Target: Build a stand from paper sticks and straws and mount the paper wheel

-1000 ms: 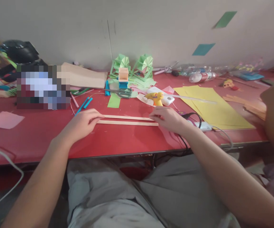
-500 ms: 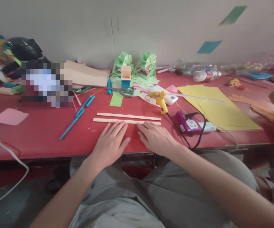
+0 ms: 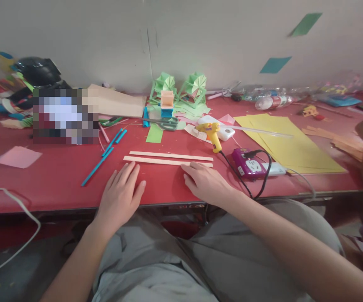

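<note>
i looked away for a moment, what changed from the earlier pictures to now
The left hand and right hand let go of the far pale strip and drew back toward the camera; the left then slid left. The near strip and yellow glue gun stayed put.

Two flat, pale, wood-like strips are lying one behind the other on the red tabletop; slim blue rods are lying left, a boxy purple socket right, and green folded-paper wheels are standing behind.

Soft, dim light on the grey wall, hazy detail, stretched edges, pixelated patch at left
</note>
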The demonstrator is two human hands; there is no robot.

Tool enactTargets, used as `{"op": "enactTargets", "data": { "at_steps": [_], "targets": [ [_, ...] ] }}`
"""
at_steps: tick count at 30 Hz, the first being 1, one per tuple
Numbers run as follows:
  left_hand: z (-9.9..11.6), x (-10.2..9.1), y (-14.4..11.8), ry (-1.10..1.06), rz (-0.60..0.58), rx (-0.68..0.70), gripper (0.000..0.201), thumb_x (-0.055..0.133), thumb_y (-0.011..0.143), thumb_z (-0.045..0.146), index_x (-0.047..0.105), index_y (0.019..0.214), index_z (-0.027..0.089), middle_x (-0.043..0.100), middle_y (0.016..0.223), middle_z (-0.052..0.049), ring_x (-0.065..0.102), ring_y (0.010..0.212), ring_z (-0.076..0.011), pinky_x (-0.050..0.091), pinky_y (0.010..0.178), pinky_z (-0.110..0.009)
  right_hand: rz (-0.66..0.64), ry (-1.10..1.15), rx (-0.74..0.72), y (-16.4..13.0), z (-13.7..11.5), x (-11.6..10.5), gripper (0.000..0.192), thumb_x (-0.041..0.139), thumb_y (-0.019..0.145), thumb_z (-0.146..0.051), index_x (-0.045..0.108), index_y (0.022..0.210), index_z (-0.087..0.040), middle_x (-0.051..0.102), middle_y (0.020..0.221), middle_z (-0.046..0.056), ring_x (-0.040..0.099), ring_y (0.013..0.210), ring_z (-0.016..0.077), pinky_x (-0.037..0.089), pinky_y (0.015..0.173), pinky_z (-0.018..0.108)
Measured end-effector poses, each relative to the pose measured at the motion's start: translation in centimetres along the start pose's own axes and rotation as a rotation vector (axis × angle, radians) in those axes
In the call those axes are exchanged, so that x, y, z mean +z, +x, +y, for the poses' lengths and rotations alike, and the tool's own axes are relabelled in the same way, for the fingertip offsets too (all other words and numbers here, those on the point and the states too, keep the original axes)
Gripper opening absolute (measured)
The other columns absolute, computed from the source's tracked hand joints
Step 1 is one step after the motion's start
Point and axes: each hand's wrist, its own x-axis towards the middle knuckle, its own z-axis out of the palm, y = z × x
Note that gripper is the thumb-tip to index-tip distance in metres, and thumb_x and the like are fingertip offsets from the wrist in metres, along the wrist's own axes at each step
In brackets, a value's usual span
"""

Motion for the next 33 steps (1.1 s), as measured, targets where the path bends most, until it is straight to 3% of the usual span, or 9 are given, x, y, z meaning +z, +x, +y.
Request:
{"op": "enactTargets", "data": {
  "at_steps": [10,21,33],
  "targets": [
    [-0.6,-0.3,0.0,0.033,-0.017,-0.011,0.052,0.037,0.1,0.037,0.047,0.146,0.013,0.043,0.156,-0.018,0.042,0.143,-0.0358,0.034,0.116,-0.058,0.003,0.008,-0.006,0.1,0.1,0.1,0.033,0.039,0.099,-0.021,0.06,0.125,-0.015,0.067,0.112,0.012,0.064,0.103,0.0234,0.045,0.078,0.031],
    [-1.9,-0.4,0.9,0.087,-0.096,0.027,0.055,0.039,0.099,0.04,0.043,0.149,0.016,0.048,0.153,-0.015,0.043,0.142,-0.0348,0.032,0.116,-0.059,0.015,-0.072,-0.008,-0.1,0.0,0.2,0.036,0.038,0.1,-0.024,0.057,0.13,-0.015,0.067,0.11,0.012,0.064,0.1,0.0248,0.045,0.071,0.031],
    [-2.0,-0.2,0.8,0.083,-0.078,0.021,0.055,0.039,0.099,0.043,0.047,0.145,0.014,0.046,0.149,-0.018,0.043,0.136,-0.0387,0.038,0.112,-0.058,0.021,-0.174,0.083,-1.7,0.4,0.1,0.036,0.04,0.103,-0.034,0.062,0.119,-0.011,0.066,0.12,0.017,0.065,0.107,0.0284,0.048,0.086,0.036]
  ]
}}
